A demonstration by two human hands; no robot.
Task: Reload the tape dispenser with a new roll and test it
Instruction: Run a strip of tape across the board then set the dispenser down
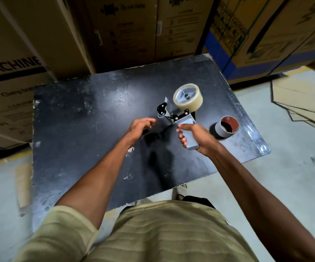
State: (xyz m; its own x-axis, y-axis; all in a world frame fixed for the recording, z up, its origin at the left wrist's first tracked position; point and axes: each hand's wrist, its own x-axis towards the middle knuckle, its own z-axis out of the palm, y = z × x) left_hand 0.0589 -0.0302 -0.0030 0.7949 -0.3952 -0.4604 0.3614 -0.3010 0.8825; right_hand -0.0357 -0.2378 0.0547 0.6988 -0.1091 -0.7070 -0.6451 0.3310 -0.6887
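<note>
My right hand [194,135] grips the tape dispenser [183,118] by its handle, clear roll [187,97] mounted. My left hand [140,125] hovers beside it, fingers loose, holding nothing. An empty core [226,126] sits near the bench's [81,129] right edge.

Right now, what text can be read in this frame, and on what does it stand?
"MACHINE": large dark print on the cardboard box at the left; the word's start is cut off.
All other print on that box and the boxes behind the table: too blurred to read.
Tape dispenser and tape roll: no text visible.

One tape dispenser [179,118], one tape roll [187,98], one empty core [226,127], two hands.
</note>
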